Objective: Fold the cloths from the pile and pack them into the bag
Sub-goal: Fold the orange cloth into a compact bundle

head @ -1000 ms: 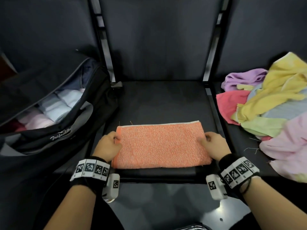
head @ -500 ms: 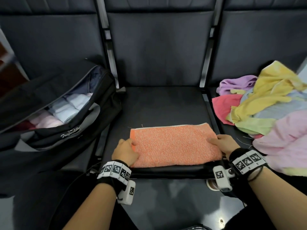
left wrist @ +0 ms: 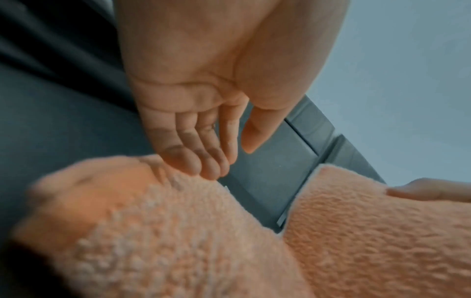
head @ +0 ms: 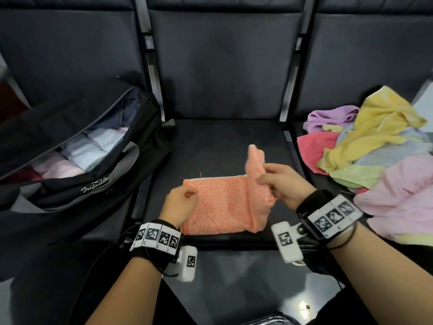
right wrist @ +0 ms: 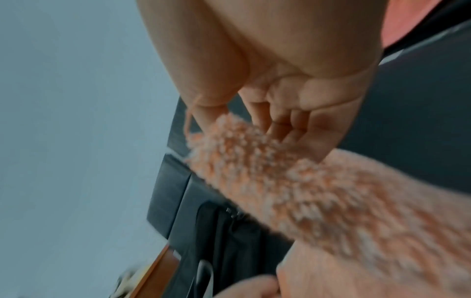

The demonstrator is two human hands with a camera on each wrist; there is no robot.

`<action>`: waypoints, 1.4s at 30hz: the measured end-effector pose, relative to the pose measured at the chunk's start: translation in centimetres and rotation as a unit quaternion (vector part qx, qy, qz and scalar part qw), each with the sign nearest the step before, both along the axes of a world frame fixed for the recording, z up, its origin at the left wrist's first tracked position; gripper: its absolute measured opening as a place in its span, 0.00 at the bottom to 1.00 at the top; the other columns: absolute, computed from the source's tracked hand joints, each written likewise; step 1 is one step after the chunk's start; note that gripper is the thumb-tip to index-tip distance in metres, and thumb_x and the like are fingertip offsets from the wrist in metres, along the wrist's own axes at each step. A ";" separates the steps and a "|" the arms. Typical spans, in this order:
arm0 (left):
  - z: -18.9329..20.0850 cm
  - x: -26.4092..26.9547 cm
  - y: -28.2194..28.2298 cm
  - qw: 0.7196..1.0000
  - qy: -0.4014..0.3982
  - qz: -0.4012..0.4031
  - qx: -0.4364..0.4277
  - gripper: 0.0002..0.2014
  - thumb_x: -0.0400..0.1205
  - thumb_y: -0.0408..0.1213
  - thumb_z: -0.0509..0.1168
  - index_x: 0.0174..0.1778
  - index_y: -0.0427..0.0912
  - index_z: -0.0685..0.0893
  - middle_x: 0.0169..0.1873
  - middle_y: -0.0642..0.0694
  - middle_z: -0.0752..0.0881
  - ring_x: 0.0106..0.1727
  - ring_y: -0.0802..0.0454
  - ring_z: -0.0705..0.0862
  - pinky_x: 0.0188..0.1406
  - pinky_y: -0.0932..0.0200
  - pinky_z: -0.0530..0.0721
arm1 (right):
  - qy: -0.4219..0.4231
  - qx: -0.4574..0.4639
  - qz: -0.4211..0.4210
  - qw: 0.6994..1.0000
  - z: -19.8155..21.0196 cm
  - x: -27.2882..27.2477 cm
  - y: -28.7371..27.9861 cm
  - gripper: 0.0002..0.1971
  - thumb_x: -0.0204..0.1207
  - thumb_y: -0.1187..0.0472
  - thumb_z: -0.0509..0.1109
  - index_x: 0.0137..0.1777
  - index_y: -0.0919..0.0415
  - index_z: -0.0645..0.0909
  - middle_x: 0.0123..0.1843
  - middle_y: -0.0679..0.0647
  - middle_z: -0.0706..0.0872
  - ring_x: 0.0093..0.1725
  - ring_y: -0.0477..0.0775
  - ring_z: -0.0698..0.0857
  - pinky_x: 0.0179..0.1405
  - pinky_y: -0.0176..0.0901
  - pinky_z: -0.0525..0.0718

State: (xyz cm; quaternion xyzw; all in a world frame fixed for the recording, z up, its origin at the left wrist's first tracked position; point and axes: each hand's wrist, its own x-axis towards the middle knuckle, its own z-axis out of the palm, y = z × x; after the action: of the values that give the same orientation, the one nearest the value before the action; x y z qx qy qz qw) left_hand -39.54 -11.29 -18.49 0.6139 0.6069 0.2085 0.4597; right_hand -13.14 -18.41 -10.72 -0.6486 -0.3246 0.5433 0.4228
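A folded orange cloth (head: pixel 220 205) lies on the middle seat (head: pixel 210 148). My right hand (head: pixel 269 181) pinches its right end and holds that end raised and turned over toward the left; the right wrist view shows the fingers (right wrist: pixel 277 125) curled on the fuzzy cloth (right wrist: pixel 318 197). At the left end my left hand (head: pixel 187 195) rests on the cloth, and in the left wrist view its fingers (left wrist: pixel 198 161) lie nearly straight, tips touching the cloth (left wrist: pixel 178 231). The open black bag (head: pixel 93 184) holding folded cloths stands on the left seat. The cloth pile (head: pixel 375 156) lies on the right seat.
Dark seat backs rise behind all three seats. Metal frames (head: pixel 287 127) divide the seats. A glossy dark floor (head: pixel 246 289) lies below the middle seat's front edge, between my forearms.
My right hand has taken hold of the cloth's right end and lifted it up and leftward. My left hand has stayed at the left end, now resting on top.
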 end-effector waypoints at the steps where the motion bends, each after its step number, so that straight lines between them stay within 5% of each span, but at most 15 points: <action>1: 0.1 0.2 0.0 0.997 -0.060 0.025 -0.047 0.08 0.84 0.34 0.66 0.52 0.41 0.90 0.42 0.42 0.91 0.42 0.48 0.88 0.45 0.49 0.87 | -0.010 0.007 0.015 1.000 0.0 -1.8 0.7 0.14 0.74 0.72 0.70 0.59 0.63 0.86 0.40 0.53 0.87 0.38 0.50 0.88 0.32 0.41 0.83; 4: 0.5 0.0 -0.1 0.968 -0.165 0.095 -0.163 0.11 0.86 0.39 0.64 0.53 0.37 0.88 0.43 0.37 0.93 0.35 0.46 0.91 0.31 0.53 0.89 | -0.003 0.026 0.076 0.997 -1.4 -7.5 2.4 0.17 0.75 0.73 0.69 0.62 0.63 0.83 0.41 0.45 0.86 0.39 0.44 0.87 0.31 0.36 0.83; 8: 0.5 -1.0 0.0 0.948 -0.190 0.110 -0.232 0.17 0.86 0.54 0.63 0.55 0.44 0.88 0.42 0.46 0.94 0.48 0.47 0.92 0.42 0.53 0.86 | 0.042 -0.042 0.106 0.993 -3.5 -11.1 3.0 0.23 0.83 0.67 0.67 0.77 0.60 0.71 0.59 0.64 0.85 0.52 0.58 0.88 0.44 0.50 0.92; 13: 0.1 -0.3 -0.5 0.981 -0.120 0.028 -0.151 0.17 0.78 0.25 0.72 0.62 0.39 0.83 0.53 0.45 0.90 0.50 0.52 0.91 0.44 0.59 0.88 | -0.018 -0.001 0.121 0.992 -4.6 -8.2 1.5 0.24 0.81 0.67 0.69 0.77 0.59 0.73 0.59 0.57 0.82 0.55 0.57 0.88 0.51 0.54 0.92; 18: 0.3 -0.3 -0.5 0.992 -0.096 0.039 -0.079 0.20 0.74 0.17 0.70 0.51 0.48 0.82 0.51 0.46 0.89 0.55 0.49 0.88 0.53 0.50 0.88 | -0.211 0.071 0.204 0.953 -4.8 -6.3 -0.8 0.21 0.77 0.63 0.73 0.70 0.52 0.81 0.55 0.42 0.86 0.50 0.42 0.87 0.57 0.40 0.86; 20: 0.2 -0.9 -0.2 0.993 -0.088 0.048 -0.067 0.20 0.73 0.17 0.70 0.54 0.45 0.83 0.52 0.45 0.89 0.55 0.48 0.88 0.53 0.49 0.88 | -0.253 0.113 0.229 0.933 -4.9 -6.4 -1.5 0.20 0.76 0.62 0.73 0.68 0.51 0.83 0.55 0.39 0.85 0.53 0.37 0.84 0.57 0.30 0.81; 23: -0.2 -1.6 -0.2 0.995 -0.060 0.047 -0.067 0.21 0.73 0.17 0.71 0.59 0.40 0.81 0.47 0.48 0.87 0.57 0.44 0.88 0.50 0.55 0.85 | -0.313 0.157 0.296 0.889 -5.6 -6.9 -2.2 0.19 0.76 0.64 0.72 0.67 0.54 0.84 0.58 0.44 0.85 0.57 0.42 0.83 0.61 0.33 0.79; 26: -0.5 -1.6 -0.7 0.999 0.021 0.033 -0.037 0.24 0.72 0.24 0.74 0.62 0.45 0.79 0.47 0.49 0.85 0.53 0.47 0.87 0.51 0.52 0.85 | -0.394 0.184 0.352 0.829 -6.4 -7.1 -2.9 0.18 0.77 0.61 0.72 0.67 0.54 0.85 0.62 0.47 0.84 0.63 0.49 0.78 0.69 0.41 0.75; 30: 0.2 -1.5 -1.2 0.981 0.161 -0.004 0.104 0.21 0.71 0.28 0.70 0.57 0.52 0.83 0.51 0.50 0.78 0.52 0.49 0.82 0.52 0.53 0.82 | -0.494 0.222 0.382 0.749 -7.0 -7.4 -3.8 0.17 0.75 0.58 0.70 0.63 0.48 0.87 0.61 0.47 0.83 0.63 0.55 0.77 0.61 0.44 0.73; 33: 0.9 -0.6 -2.6 0.960 0.193 -0.126 0.158 0.12 0.76 0.31 0.66 0.48 0.52 0.90 0.53 0.52 0.83 0.57 0.48 0.80 0.62 0.49 0.81 | -0.566 0.192 0.406 0.692 -7.6 -7.9 -4.4 0.20 0.74 0.60 0.66 0.65 0.44 0.82 0.66 0.44 0.80 0.65 0.55 0.75 0.59 0.47 0.69; 35: 1.2 0.0 -3.7 0.944 0.234 -0.200 0.121 0.13 0.76 0.38 0.65 0.52 0.56 0.89 0.58 0.56 0.82 0.62 0.49 0.77 0.66 0.49 0.78 | -0.594 0.187 0.403 0.671 -8.1 -8.1 -4.8 0.21 0.72 0.64 0.65 0.64 0.45 0.80 0.67 0.43 0.80 0.63 0.56 0.78 0.57 0.49 0.74; 39: 1.0 0.5 -4.9 0.930 0.282 -0.226 0.065 0.27 0.67 0.62 0.63 0.62 0.59 0.81 0.62 0.60 0.74 0.67 0.55 0.71 0.64 0.51 0.77 | -0.605 0.191 0.377 0.675 -8.3 -8.2 -4.9 0.21 0.75 0.58 0.50 0.59 0.49 0.83 0.63 0.46 0.85 0.56 0.56 0.83 0.52 0.49 0.80; 42: 0.7 0.9 -5.2 0.915 0.314 -0.235 0.090 0.31 0.65 0.62 0.67 0.64 0.58 0.77 0.61 0.58 0.73 0.65 0.54 0.71 0.59 0.52 0.79 | -0.577 0.185 0.367 0.706 -8.3 -7.9 -3.9 0.23 0.75 0.63 0.52 0.64 0.54 0.83 0.64 0.49 0.84 0.60 0.58 0.81 0.56 0.50 0.78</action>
State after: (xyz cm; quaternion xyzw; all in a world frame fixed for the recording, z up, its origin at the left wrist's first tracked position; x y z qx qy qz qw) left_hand -38.67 -16.47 -17.78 0.8114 0.5372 -0.0552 0.2237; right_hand -21.09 -22.32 -19.05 -0.5740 -0.8115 0.1048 0.0324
